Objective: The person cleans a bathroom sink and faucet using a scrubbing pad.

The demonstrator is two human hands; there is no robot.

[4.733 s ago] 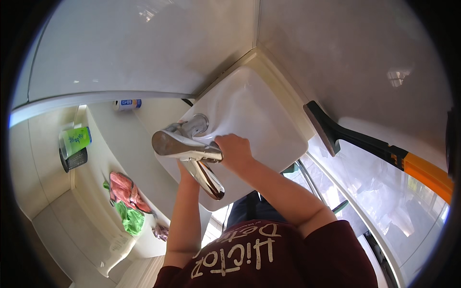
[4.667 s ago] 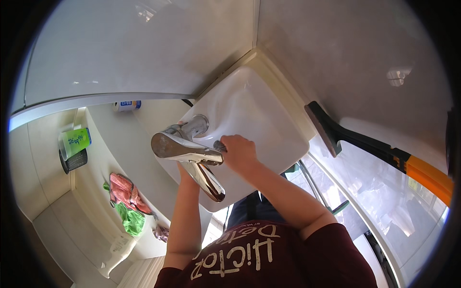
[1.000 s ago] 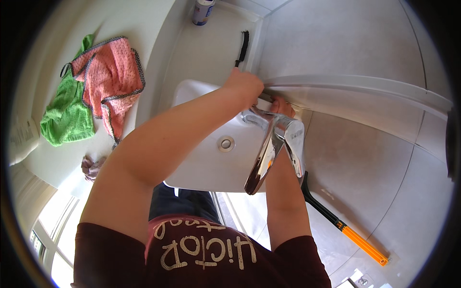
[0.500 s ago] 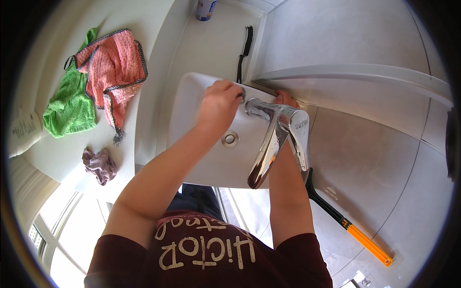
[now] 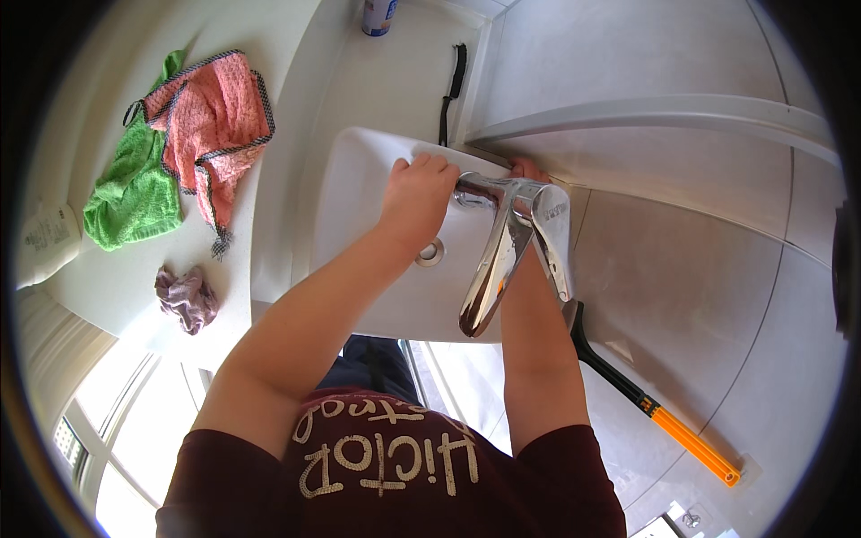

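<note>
My left hand is over the white washbasin, at its far rim just left of the tap's base. Its fingers are curled closed, and whatever they hold is hidden beneath them. The chrome tap stands in front of me, its spout pointing towards my body. Behind the tap, my right hand reaches to the basin's back right edge by the wall. Only part of that hand shows, so its grip is unclear. The round drain lies partly behind my left wrist.
On the ledge at left lie a pink cloth, a green cloth and a crumpled mauve cloth. Beyond the basin are a black brush and a can. An orange-handled tool leans at right.
My left hand has turned slightly and shifted at the rim; the small grey thing seen at its fingertips before is now out of sight. My right hand stays behind the tap.
</note>
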